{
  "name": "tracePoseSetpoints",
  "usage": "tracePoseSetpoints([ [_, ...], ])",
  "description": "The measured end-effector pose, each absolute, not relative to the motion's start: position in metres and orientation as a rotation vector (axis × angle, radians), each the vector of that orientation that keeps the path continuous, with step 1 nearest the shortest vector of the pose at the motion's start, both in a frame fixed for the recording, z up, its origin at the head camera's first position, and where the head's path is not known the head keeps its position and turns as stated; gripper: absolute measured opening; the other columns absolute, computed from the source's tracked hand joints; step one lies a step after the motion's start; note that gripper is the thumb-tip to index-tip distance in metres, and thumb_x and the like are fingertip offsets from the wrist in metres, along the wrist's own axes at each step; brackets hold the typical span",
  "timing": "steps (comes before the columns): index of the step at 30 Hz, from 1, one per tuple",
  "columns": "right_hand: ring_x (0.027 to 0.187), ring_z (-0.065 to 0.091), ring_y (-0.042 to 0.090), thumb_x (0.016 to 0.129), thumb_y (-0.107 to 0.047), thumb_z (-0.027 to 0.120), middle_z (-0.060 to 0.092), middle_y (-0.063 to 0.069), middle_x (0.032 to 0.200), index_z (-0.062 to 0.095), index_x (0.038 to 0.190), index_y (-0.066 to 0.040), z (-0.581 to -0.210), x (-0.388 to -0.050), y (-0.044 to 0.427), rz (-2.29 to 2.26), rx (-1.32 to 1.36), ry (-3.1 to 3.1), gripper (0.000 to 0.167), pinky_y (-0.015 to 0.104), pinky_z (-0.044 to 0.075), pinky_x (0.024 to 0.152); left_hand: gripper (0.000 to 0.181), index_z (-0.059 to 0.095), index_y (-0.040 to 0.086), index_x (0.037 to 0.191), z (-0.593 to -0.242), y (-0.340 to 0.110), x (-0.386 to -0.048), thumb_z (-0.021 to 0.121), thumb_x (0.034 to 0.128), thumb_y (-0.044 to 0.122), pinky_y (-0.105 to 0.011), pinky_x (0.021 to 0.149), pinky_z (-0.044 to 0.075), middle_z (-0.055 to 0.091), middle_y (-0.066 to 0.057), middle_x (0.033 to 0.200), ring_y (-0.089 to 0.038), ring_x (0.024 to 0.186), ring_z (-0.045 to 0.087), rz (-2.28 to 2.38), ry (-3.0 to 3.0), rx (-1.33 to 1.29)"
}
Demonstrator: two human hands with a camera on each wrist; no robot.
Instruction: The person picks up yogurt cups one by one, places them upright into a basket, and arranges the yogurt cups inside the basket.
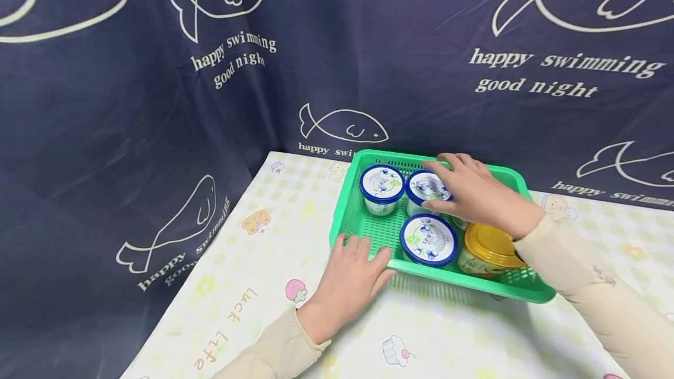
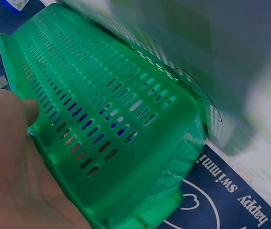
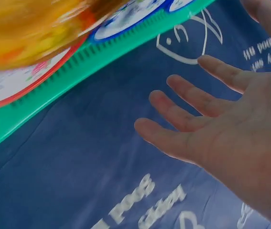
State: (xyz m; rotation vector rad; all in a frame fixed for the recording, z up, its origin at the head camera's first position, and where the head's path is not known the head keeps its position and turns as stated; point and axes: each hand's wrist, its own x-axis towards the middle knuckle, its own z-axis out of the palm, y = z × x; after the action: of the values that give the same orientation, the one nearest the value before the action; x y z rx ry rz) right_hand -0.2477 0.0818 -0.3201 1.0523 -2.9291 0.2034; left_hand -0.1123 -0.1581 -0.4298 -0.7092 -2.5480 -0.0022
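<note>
A green plastic basket point(image 1: 368, 227) stands on the table and holds several lidded tubs. Three have blue-rimmed white lids: a back-left tub point(image 1: 382, 183), a back-middle tub point(image 1: 421, 189) and a front tub point(image 1: 429, 240). At the front right sits a yellow-lidded tub point(image 1: 489, 250). Another tub with a red rim point(image 3: 35, 76) shows in the right wrist view; the right arm mostly hides it from the head. My left hand point(image 1: 350, 274) grips the near-left rim, its thumb outside the wall point(image 2: 125, 157). Fingers spread and holding nothing, my right hand point(image 1: 474, 192) hovers above the back-middle tub.
A patterned tablecloth point(image 1: 274, 238) covers the table under the basket. Dark blue curtains point(image 1: 421, 92) printed with white fish and lettering hang close behind the basket's far side and along the left.
</note>
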Motion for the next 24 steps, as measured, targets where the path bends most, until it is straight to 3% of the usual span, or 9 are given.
tracePoseSetpoints([
  [11, 0.131, 0.031, 0.051, 0.082, -0.042, 0.080, 0.042, 0.026, 0.141, 0.048, 0.143, -0.006, -0.326, -0.232, 0.152, 0.426, 0.840, -2.901, 0.077, 0.076, 0.027, 0.096, 0.036, 0.049, 0.020, 0.101, -0.430, -0.158, -0.111, 0.028, 0.1067, 0.049, -0.049, 0.093, 0.041, 0.048, -0.003, 0.084, -0.026, 0.083, 0.055, 0.057, -2.563, -0.694],
  [18, 0.121, 0.039, 0.052, 0.078, -0.028, 0.085, 0.050, 0.028, 0.129, 0.053, 0.134, 0.001, -0.338, -0.220, 0.193, 0.511, 0.794, -2.741, 0.071, 0.070, 0.029, 0.096, 0.039, 0.049, 0.018, 0.100, -0.430, -0.159, -0.112, 0.026, 0.1067, 0.049, -0.052, 0.094, 0.040, 0.049, -0.005, 0.083, -0.029, 0.084, 0.056, 0.010, -2.576, -0.711],
  [24, 0.118, 0.041, 0.053, 0.077, -0.022, 0.084, 0.050, 0.030, 0.128, 0.055, 0.131, 0.003, -0.354, -0.205, 0.233, 0.509, 0.724, -2.665, 0.066, 0.071, 0.027, 0.099, 0.039, 0.049, 0.018, 0.100, -0.430, -0.156, -0.111, 0.025, 0.1070, 0.048, -0.052, 0.094, 0.040, 0.047, -0.004, 0.081, -0.029, 0.082, 0.055, 0.005, -2.566, -0.719],
])
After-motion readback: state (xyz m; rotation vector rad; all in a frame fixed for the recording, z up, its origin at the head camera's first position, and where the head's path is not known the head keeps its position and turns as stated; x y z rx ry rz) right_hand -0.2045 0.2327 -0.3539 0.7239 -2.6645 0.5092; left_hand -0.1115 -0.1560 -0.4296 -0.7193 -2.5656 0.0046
